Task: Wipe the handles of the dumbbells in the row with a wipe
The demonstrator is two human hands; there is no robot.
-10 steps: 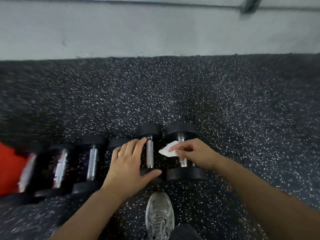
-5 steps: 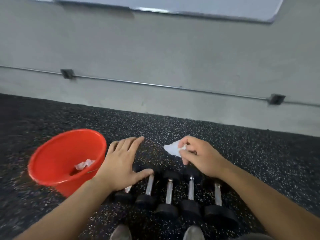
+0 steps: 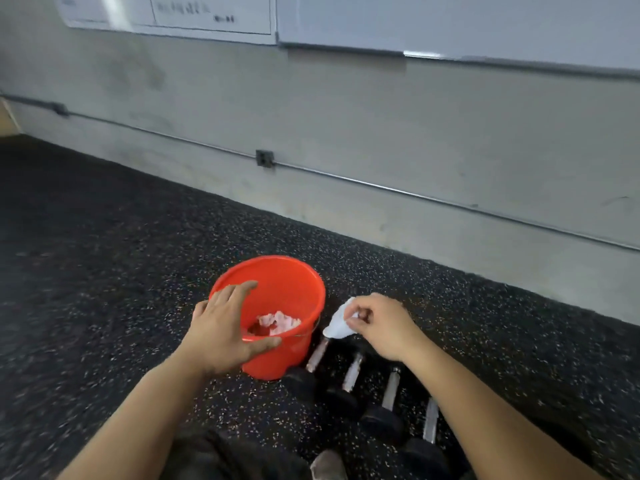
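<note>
A person's right hand (image 3: pixel 375 325) pinches a white wipe (image 3: pixel 337 323) above the dumbbells (image 3: pixel 349 374) lined up on the speckled floor, likely heading to discard it. The left hand (image 3: pixel 225 329), spread and empty, hovers over the orange bucket (image 3: pixel 304 289) holding crumpled wipes. The arms hide the nearest dumbbell ends.

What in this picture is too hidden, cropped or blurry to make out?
All in the head view:
- Writing on the white wall board: blurred, unreadable.
- Chrome-handled black dumbbells: the right hand and its forearm cover the far ends, so the count is uncertain.
- Crumpled white wipe: partly pinched inside the right hand.
- Orange plastic bucket: the left hand hides its near rim and part of the crumpled pale material inside.
- Grey shoe: cut off by the bottom edge.
</note>
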